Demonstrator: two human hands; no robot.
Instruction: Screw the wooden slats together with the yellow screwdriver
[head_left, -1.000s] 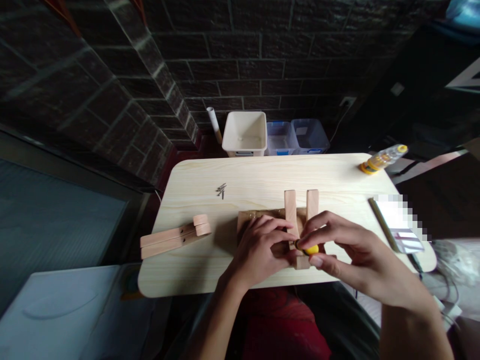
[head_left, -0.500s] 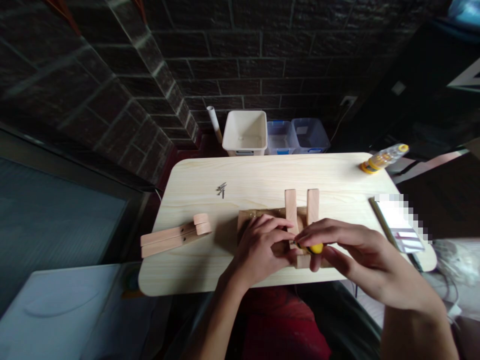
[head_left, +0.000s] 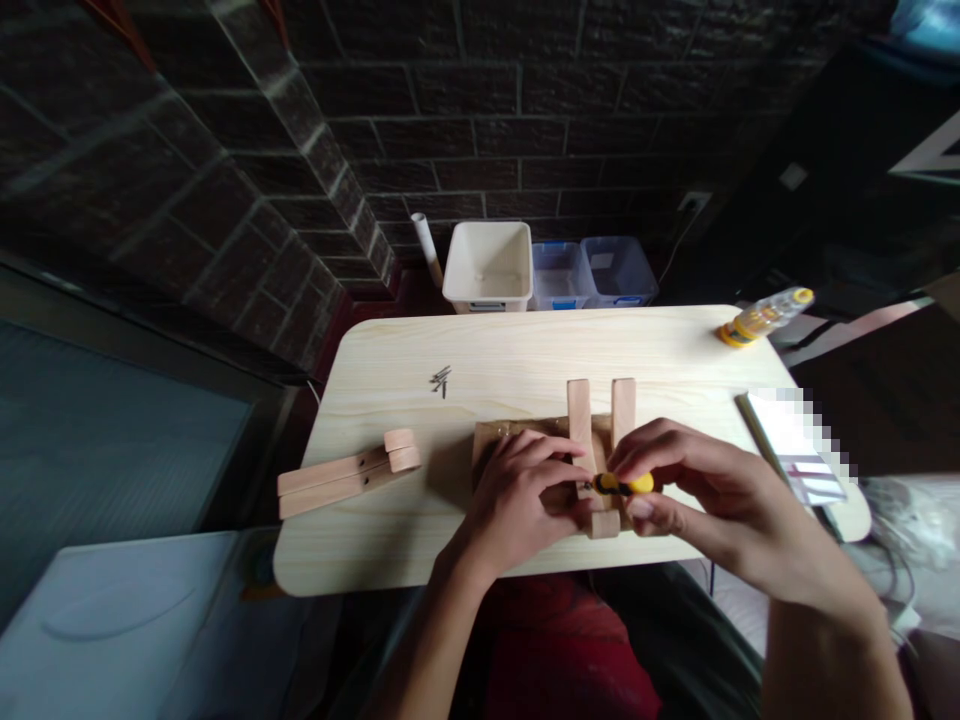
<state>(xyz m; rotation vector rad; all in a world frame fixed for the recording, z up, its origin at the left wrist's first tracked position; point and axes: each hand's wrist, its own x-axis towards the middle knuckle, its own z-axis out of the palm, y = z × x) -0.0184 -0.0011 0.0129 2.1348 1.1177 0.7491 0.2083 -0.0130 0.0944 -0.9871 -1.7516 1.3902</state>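
Note:
My left hand (head_left: 525, 490) lies across a light wooden frame (head_left: 484, 432), fingers and thumb spread around its near part and bracing it against the table. Two upright-looking wooden slats, the left slat (head_left: 579, 410) and the right slat (head_left: 623, 400), stick out on the far side, and a short wooden block (head_left: 606, 524) shows at the near edge. In my right hand (head_left: 697, 490) a small yellow-and-black screwdriver (head_left: 641, 483) is pinched between thumb and fingers. Its tip points left, at a small dark spot on the left slat beside my left fingertips. My palm and fingers hide much of the frame.
Several loose screws (head_left: 441, 380) lie on the pale table (head_left: 525, 350). A joined pair of wooden strips (head_left: 330, 482) rests at the left. A yellow-capped clear bottle (head_left: 765, 317) and a notebook-like item (head_left: 795, 445) are at the right. Bins, including a white bin (head_left: 487, 265), stand beyond.
My right fingers have shifted their grip on the screwdriver, now pinching its handle with the thumb beneath, so more of it shows. My left hand stays in place on the wooden frame.

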